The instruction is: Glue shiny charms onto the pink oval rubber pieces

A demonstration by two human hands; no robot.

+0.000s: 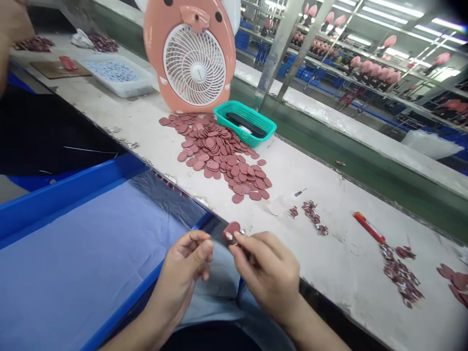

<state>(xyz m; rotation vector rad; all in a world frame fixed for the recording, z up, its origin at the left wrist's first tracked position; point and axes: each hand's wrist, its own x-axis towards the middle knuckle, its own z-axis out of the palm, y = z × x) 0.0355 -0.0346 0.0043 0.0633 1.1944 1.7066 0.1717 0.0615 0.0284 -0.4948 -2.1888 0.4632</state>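
My right hand (pixel 268 275) pinches a small maroon-pink oval piece (pixel 231 232) at its fingertips, with a bit of metal showing beside it. My left hand (pixel 185 273) sits just left of that piece, fingers curved and apart, holding nothing. Both hands are over my lap, in front of the white workbench (pixel 340 263). Beyond them lies a large loose pile of similar oval pieces (pixel 215 153). Small clusters of patterned pieces (pixel 312 217) lie on the bench to the right of my right hand.
A pink fan (pixel 193 61) and a teal basket (pixel 245 123) stand on the bench. Also there are a red marker (pixel 369 227), a tray of blue pieces (pixel 117 75) and a blue bin (pixel 91 234). A co-worker's hand (pixel 14 19) shows at top left.
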